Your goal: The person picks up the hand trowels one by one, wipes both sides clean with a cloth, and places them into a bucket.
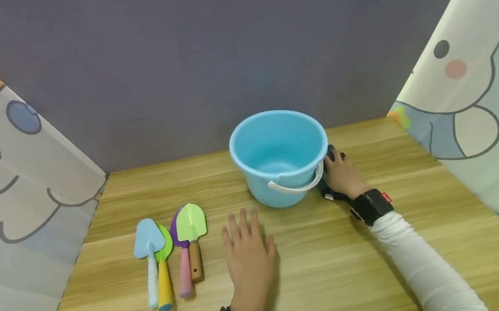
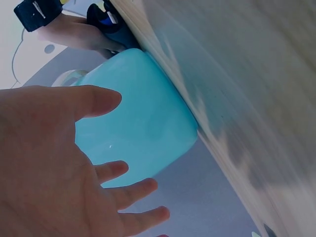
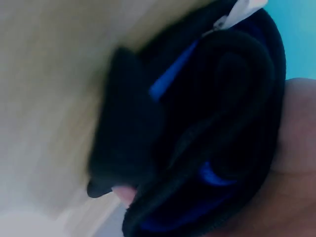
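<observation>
My right hand (image 1: 345, 176) grips a folded dark fabric item (image 3: 197, 113) with blue inner parts and a white tag, beside the right side of a light blue bucket (image 1: 267, 187). What kind of item it is cannot be told. The bucket stands upright, with its white handle (image 1: 301, 189) hanging down over the front right. In front of the bucket is my left hand (image 1: 249, 260), palm down, fingers spread and holding nothing. The left wrist view shows the bucket's wall beyond the left thumb and fingers.
Left of my left hand, several toy shovels lie on the wooden table (image 1: 319, 281): a light blue one (image 1: 148, 239), a green one with a yellow handle (image 1: 164, 283), a purple one with a pink handle (image 1: 185, 275) and a light green one (image 1: 191, 223). A dark panel (image 1: 152, 74) stands behind.
</observation>
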Available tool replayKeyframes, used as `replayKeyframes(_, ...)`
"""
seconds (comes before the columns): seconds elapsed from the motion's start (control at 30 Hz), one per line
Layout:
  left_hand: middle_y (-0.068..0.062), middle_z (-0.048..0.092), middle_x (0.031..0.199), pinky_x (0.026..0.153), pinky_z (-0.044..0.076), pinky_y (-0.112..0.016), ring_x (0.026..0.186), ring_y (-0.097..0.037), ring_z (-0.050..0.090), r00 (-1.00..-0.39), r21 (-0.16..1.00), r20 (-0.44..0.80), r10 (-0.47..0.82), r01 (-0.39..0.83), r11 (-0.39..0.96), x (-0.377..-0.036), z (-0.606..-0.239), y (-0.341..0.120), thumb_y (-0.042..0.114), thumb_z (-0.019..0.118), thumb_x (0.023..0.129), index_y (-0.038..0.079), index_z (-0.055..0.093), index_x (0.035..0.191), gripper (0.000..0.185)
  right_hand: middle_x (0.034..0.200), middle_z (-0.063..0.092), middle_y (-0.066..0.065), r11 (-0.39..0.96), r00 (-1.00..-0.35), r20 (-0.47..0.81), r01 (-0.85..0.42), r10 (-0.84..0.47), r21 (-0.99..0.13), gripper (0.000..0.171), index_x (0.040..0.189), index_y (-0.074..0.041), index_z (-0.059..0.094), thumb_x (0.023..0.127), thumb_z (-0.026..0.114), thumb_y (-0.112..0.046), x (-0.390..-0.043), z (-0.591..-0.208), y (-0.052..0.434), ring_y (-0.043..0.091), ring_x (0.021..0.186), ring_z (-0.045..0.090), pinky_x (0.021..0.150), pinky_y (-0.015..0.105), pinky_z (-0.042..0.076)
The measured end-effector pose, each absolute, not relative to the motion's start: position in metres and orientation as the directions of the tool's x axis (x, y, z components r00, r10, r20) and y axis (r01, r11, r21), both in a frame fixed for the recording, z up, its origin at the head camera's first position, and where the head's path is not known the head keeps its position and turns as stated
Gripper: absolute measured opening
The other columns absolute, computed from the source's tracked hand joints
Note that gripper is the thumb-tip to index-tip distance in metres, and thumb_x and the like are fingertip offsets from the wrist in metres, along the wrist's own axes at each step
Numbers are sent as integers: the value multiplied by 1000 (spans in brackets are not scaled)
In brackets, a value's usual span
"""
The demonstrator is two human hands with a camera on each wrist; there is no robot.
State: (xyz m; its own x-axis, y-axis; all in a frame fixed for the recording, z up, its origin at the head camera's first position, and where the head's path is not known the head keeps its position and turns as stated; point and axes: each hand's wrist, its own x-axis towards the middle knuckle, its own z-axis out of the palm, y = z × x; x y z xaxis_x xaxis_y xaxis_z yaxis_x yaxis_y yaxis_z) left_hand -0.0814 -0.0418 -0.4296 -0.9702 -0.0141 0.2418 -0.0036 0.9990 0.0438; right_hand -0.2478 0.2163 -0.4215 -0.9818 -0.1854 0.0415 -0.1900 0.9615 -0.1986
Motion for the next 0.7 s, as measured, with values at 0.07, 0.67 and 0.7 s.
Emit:
replayKeyframes(0.07,-11,48,157,120,34,-53,149,-37,39,-969,36,247,-17,-8,999,-82,-429,-43,50,65,94,17,42,154,72,151,31,41,960,-984,38,-176,-172,-219,51,152,-1,36,106,45,-20,-249,-421,216,69,125,43,91,75,47)
replayKeyframes(0.67,-22,68,88,67,51,-49,85,-39,64,-884,-31,467,-31,-52,998,-86,-410,-140,27,73,89,-4,65,96,32,155,28,39,961,-989,2,-145,-148,-236,54,153,-2,36,106,47,-27,-253,-424,222,67,131,38,92,75,46)
replayKeyframes(0.7,-22,67,84,64,50,-49,81,-39,64,-874,-49,485,-19,-48,998,-86,-410,-147,26,74,88,-5,64,91,32,154,29,39,962,-989,7,-145,-148,-233,54,153,-2,36,106,48,-27,-252,-424,221,67,130,39,92,75,47)
